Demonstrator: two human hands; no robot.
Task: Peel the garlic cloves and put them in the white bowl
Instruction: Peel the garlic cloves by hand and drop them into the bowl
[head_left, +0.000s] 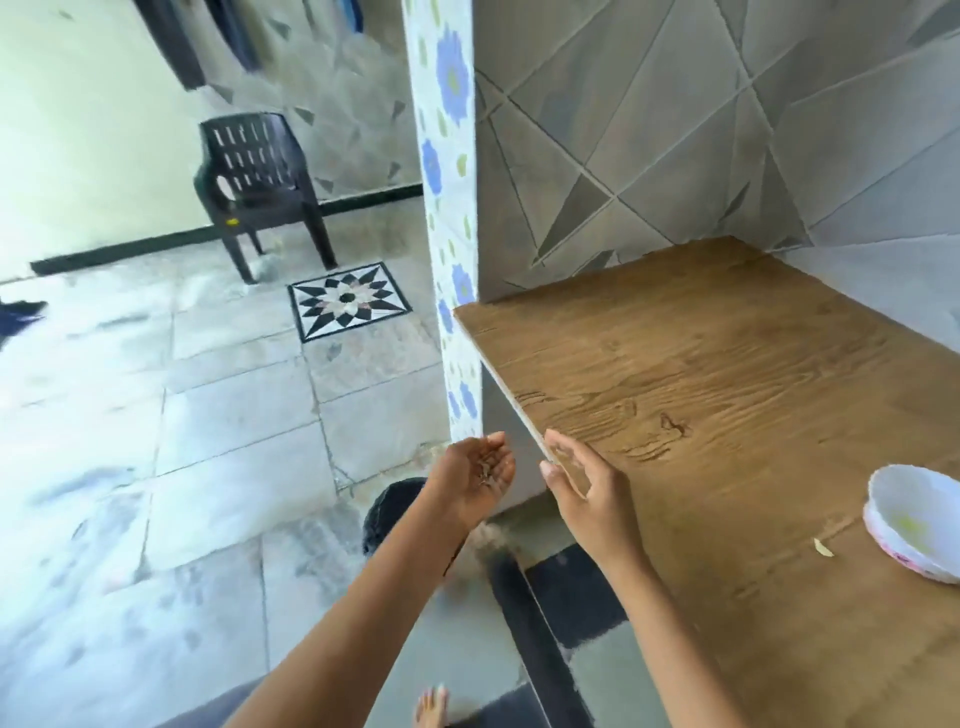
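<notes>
My left hand (480, 475) is cupped palm up just off the left edge of the wooden counter (727, 395), with a few thin bits of garlic skin lying in the palm. My right hand (582, 486) hovers open at the counter's left edge, fingers straight, holding nothing. The white bowl (914, 519) stands at the right edge of the frame on the counter, with something pale yellow-green inside. One loose piece of garlic skin (823, 547) lies on the wood just left of the bowl.
A dark round bin (392, 512) stands on the tiled floor below my left hand. A dark plastic chair (260, 176) stands by the far wall. A tiled wall backs the counter, with a flowered pillar (449, 171) at its left end.
</notes>
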